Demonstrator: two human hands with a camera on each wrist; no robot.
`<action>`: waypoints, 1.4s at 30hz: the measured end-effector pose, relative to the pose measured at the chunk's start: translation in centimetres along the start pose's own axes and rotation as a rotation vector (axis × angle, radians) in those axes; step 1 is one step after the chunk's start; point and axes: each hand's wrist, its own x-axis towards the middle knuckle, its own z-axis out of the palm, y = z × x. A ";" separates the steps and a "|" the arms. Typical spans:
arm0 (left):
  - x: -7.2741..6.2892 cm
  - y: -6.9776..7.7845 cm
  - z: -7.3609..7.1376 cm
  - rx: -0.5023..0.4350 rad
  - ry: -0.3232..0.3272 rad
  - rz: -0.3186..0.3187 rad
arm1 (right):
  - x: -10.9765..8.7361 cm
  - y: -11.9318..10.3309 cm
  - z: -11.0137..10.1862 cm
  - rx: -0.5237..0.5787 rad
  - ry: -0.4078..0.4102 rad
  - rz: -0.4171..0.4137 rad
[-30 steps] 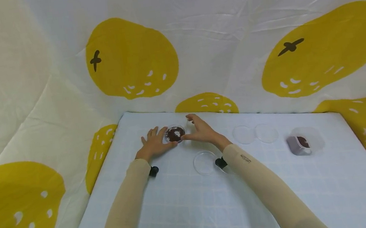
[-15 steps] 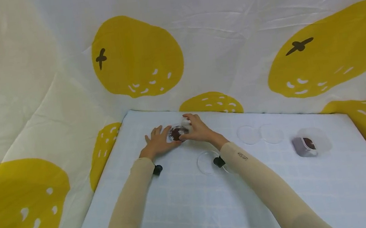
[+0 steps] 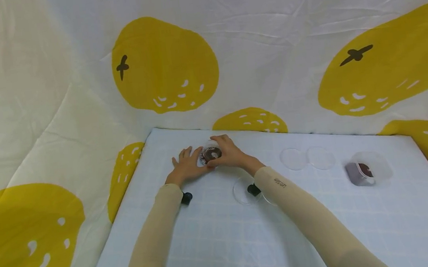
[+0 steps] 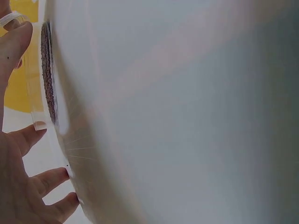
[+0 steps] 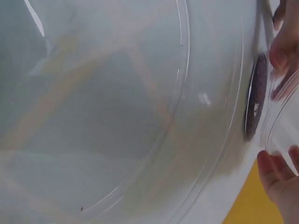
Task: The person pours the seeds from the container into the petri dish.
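Observation:
A clear petri dish (image 3: 213,153) with dark brown granules and white bits lies near the back of the table. My left hand (image 3: 187,167) holds its left side between thumb and index finger; the other fingers are spread, their tips on the table in the left wrist view. From the right, my right hand (image 3: 232,152) grips a clear round lid (image 5: 287,126) by its rim between thumb and fingers. The lid is over the dish; the right wrist view shows it tilted above the granules (image 5: 256,100). Whether its rim touches the dish, I cannot tell.
Two clear discs (image 3: 294,159) lie side by side to the right. Beyond them stands a clear tub (image 3: 372,168) with a small container of brown material (image 3: 359,174). Nearer me lie more clear round pieces (image 3: 240,194), partly hidden by my right wrist. Patterned cloth hangs behind.
My right hand has brought the lid leftward from beside the dish to over it. The left hand has stayed at the dish. The whole view has shifted slightly.

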 end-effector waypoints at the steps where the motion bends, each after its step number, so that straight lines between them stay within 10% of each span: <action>1: 0.0 -0.1 0.0 0.001 -0.002 -0.001 | 0.1 -0.1 0.1 -0.010 -0.003 0.002; 24: -0.5 0.1 -0.6 0.005 -0.059 0.007 | 1.5 -1.2 1.3 -0.385 -0.071 0.005; 42: -0.5 -0.1 -0.5 -0.011 -0.044 -0.003 | 1.7 -1.4 1.6 -0.410 -0.098 0.040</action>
